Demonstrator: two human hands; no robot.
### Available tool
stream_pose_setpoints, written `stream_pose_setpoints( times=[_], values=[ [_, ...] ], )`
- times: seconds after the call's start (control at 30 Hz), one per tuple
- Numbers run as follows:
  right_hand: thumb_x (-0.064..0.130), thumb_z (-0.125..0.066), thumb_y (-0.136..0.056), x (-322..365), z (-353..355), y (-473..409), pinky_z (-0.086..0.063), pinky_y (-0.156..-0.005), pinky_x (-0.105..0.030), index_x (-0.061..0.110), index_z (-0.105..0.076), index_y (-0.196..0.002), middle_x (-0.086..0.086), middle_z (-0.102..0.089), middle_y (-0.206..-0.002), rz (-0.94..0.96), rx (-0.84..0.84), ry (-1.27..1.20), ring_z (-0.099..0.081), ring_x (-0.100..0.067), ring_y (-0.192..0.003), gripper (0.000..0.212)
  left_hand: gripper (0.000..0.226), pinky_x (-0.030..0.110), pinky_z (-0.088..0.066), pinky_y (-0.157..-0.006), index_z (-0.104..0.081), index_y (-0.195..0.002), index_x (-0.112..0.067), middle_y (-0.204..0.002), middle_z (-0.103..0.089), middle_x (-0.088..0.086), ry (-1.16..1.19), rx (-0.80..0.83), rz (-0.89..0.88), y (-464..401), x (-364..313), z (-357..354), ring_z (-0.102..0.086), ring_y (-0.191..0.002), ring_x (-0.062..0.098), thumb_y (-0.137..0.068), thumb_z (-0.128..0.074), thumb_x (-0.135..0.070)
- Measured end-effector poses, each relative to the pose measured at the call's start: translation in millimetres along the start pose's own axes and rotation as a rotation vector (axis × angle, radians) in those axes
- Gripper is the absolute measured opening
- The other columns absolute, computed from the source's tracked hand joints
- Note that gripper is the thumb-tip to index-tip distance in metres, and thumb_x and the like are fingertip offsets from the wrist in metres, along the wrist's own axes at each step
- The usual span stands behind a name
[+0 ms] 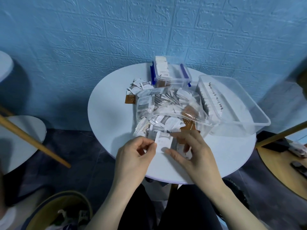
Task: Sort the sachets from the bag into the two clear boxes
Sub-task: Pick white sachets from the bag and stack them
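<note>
A clear plastic bag point(174, 112) full of white and brown sachets lies in the middle of the round white table point(109, 117), its mouth toward me. My left hand point(134, 155) pinches a white sachet point(163, 142) at the bag's mouth. My right hand point(187, 153) holds the same sachet's other side, thumb under it and fingers spread over more sachets. A small clear box with blue clips point(172, 73) stands at the back with white sachets upright in it. A large clear box point(232, 103) at the right holds a row of white sachets.
Loose white sachets and one brown sachet point(130, 99) lie on the table left of the bag. Wooden poles cross at left point(33, 140) and right point(280, 133). A basket point(63, 211) stands on the floor near my left knee. A blue textured wall is behind.
</note>
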State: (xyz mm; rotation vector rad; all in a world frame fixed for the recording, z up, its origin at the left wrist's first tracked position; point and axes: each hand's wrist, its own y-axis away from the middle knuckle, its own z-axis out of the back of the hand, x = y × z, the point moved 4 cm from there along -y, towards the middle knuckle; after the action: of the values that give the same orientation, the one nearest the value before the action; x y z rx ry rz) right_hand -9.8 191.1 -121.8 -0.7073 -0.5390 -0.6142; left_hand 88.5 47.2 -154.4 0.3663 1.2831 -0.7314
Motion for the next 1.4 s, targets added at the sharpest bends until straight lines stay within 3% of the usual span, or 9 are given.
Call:
stream_pose_setpoints(
  times=[0.13,0.3,0.63,0.73,0.8,0.9,1.13,1.3,1.4],
  values=[
    [0.051,-0.062,-0.081,18.7,-8.0,9.6,-0.05,-0.073,-0.033,0.018,-0.07,-0.108,0.0,-0.062,-0.104,0.266,-0.021,0.4,-0.058,-0.023,-0.092,0.043,0.016,0.009,-0.041,-0.058,-0.069,-0.072,-0.03,-0.067,-0.068,-0.014,0.062,0.018,0.009,9.0,-3.1,0.6,-0.057,-0.059,-0.001,-0.079,-0.073,-0.016],
    [0.038,-0.055,-0.084,23.9,-19.8,20.4,-0.047,-0.07,-0.035,0.014,-0.07,-0.109,0.001,-0.067,-0.097,0.265,-0.103,0.463,-0.059,-0.023,-0.088,0.038,0.019,0.009,-0.041,-0.059,-0.067,-0.067,-0.024,-0.064,-0.066,-0.013,0.029,0.012,-0.037,19.5,-8.9,-0.2,-0.057,-0.059,0.001,-0.077,-0.074,-0.01],
    [0.024,-0.062,-0.081,15.1,-18.9,21.9,-0.04,-0.055,-0.03,0.016,-0.068,-0.075,0.006,-0.058,-0.066,0.047,-0.111,0.197,-0.051,-0.014,-0.065,0.012,0.018,0.013,-0.039,-0.071,-0.066,-0.086,-0.031,-0.091,-0.063,-0.017,-0.072,0.015,-0.152,10.7,-3.8,3.5,-0.058,-0.089,0.004,-0.072,-0.073,-0.04],
    [0.02,-0.07,-0.081,5.6,-16.5,16.7,-0.041,-0.055,-0.029,0.022,-0.066,-0.074,0.008,-0.053,-0.066,-0.092,-0.076,-0.045,-0.049,-0.012,-0.058,0.008,0.04,0.018,-0.044,-0.072,-0.062,-0.107,-0.035,-0.102,-0.063,-0.018,-0.05,0.021,-0.11,4.5,6.0,6.2,-0.059,-0.088,0.005,-0.07,-0.08,-0.03],
    [0.018,-0.072,-0.081,6.3,-16.4,10.6,-0.042,-0.057,-0.028,0.026,-0.065,-0.073,0.006,-0.054,-0.066,-0.078,0.02,-0.096,-0.05,-0.011,-0.059,0.012,0.034,0.021,-0.043,-0.067,-0.066,-0.095,-0.036,-0.088,-0.066,-0.013,-0.01,0.019,-0.08,0.6,12.3,7.3,-0.058,-0.074,0.001,-0.07,-0.082,-0.021],
    [0.012,-0.07,-0.083,6.5,-12.3,-9.4,-0.045,-0.065,-0.031,0.025,-0.071,-0.085,0.009,-0.062,-0.078,-0.025,0.061,0.03,-0.052,-0.009,-0.07,0.014,0.024,0.018,-0.042,-0.06,-0.065,-0.073,-0.028,-0.072,-0.065,-0.006,0.04,-0.003,-0.037,-5.7,18.7,10.0,-0.052,-0.058,0.003,-0.069,-0.083,-0.013],
    [0.032,-0.071,-0.081,0.7,-29.9,-47.6,-0.043,-0.079,-0.032,0.022,-0.056,-0.13,0.0,-0.05,-0.112,-0.014,0.294,0.379,-0.052,-0.022,-0.107,0.052,0.025,0.027,-0.049,-0.067,-0.065,-0.067,-0.028,-0.07,-0.067,-0.009,0.03,0.045,-0.012,-11.9,25.0,12.7,-0.062,-0.066,0.009,-0.073,-0.08,-0.008],
    [0.027,-0.074,-0.076,2.1,-22.4,-46.5,-0.038,-0.062,-0.032,0.019,-0.058,-0.09,0.004,-0.054,-0.091,-0.034,0.183,0.244,-0.052,-0.02,-0.077,0.022,0.02,0.044,-0.055,-0.075,-0.066,-0.073,-0.025,-0.074,-0.07,-0.006,0.014,0.028,-0.019,-11.7,26.6,11.8,-0.066,-0.072,0.017,-0.074,-0.08,-0.011],
    [0.033,-0.072,-0.079,-7.3,-6.9,-39.2,-0.046,-0.062,-0.039,0.025,-0.048,-0.076,0.003,-0.064,-0.066,-0.158,0.175,0.022,-0.059,-0.023,-0.062,0.026,0.019,0.044,-0.056,-0.075,-0.069,-0.077,-0.027,-0.076,-0.071,-0.008,0.033,0.013,-0.036,-10.8,25.3,11.1,-0.068,-0.073,0.015,-0.074,-0.081,-0.012]
  ],
)
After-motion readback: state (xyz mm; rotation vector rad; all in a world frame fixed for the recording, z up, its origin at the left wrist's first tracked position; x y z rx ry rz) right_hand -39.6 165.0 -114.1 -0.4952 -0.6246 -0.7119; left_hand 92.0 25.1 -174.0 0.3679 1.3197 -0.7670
